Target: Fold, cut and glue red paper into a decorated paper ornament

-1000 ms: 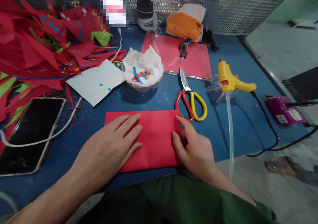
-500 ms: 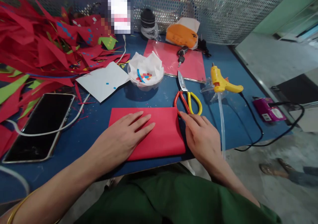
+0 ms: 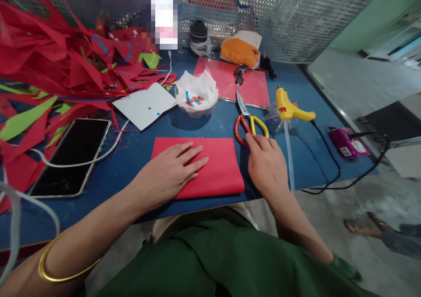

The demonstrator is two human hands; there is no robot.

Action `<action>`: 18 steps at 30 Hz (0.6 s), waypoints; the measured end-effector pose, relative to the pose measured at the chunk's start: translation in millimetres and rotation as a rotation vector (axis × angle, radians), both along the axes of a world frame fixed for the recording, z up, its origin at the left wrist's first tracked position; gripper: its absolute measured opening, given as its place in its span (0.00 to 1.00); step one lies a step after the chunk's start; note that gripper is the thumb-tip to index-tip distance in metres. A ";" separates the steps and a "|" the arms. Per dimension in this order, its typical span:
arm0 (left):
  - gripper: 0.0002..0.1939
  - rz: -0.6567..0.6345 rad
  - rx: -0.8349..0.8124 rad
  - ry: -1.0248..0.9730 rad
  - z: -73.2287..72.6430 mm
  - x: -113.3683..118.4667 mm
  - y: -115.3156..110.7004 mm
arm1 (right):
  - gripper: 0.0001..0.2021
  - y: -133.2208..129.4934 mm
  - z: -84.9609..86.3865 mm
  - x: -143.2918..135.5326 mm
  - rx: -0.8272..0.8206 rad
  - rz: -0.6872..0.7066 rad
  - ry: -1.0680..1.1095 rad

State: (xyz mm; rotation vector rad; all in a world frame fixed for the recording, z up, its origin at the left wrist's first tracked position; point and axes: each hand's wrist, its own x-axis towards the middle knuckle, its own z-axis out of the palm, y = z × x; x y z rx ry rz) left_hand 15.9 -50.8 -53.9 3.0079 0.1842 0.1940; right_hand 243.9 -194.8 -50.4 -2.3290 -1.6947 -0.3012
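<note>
So we've got our left hand (image 3: 171, 167) lying flat on the folded red paper (image 3: 217, 167), fingers spread loosely and pointing right, pinning it to the blue table (image 3: 138, 165) near the front edge. Our right hand (image 3: 268, 165) sits just off the paper's right edge, fingers gently curled and holding nothing, fingertips touching the handles of the red and yellow scissors (image 3: 248, 123). Just right of those is the yellow glue gun (image 3: 289, 108). Farther back there's a bowl of paper bits (image 3: 196, 97), and a phone (image 3: 75, 154) lies off to the left.
</note>
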 end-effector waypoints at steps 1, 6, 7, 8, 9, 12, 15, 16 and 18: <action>0.20 -0.007 0.002 -0.002 -0.3 0.3 0.0 | 0.24 -0.1 3.5 -3.8 0.044 0.015 0.041; 0.21 -0.036 0.026 -0.004 -0.4 0.9 -0.5 | 0.30 4.6 10.3 -21.3 -0.140 0.350 0.270; 0.21 -0.037 0.031 0.001 -0.3 1.0 -0.7 | 0.34 5.0 9.5 -23.2 -0.201 0.379 0.262; 0.21 -0.037 0.037 0.008 -0.2 1.1 -1.0 | 0.38 4.4 8.6 -24.6 -0.243 0.391 0.240; 0.21 -0.037 0.042 0.016 0.0 1.3 -1.2 | 0.42 2.6 7.8 -25.8 -0.267 0.395 0.215; 0.22 -0.030 0.059 0.030 0.8 1.8 -1.7 | 0.44 -8.8 6.4 -30.1 -0.293 0.421 0.164; 0.22 -0.031 0.065 0.020 1.9 2.5 -1.9 | 0.44 -21.4 5.0 -34.8 -0.296 0.470 0.128; 0.22 -0.032 0.061 0.016 2.2 2.7 -1.9 | 0.44 -24.2 4.1 -35.8 -0.301 0.481 0.115; 0.22 -0.031 0.052 0.016 2.4 3.1 -1.9 | 0.44 -27.9 2.5 -37.0 -0.308 0.487 0.087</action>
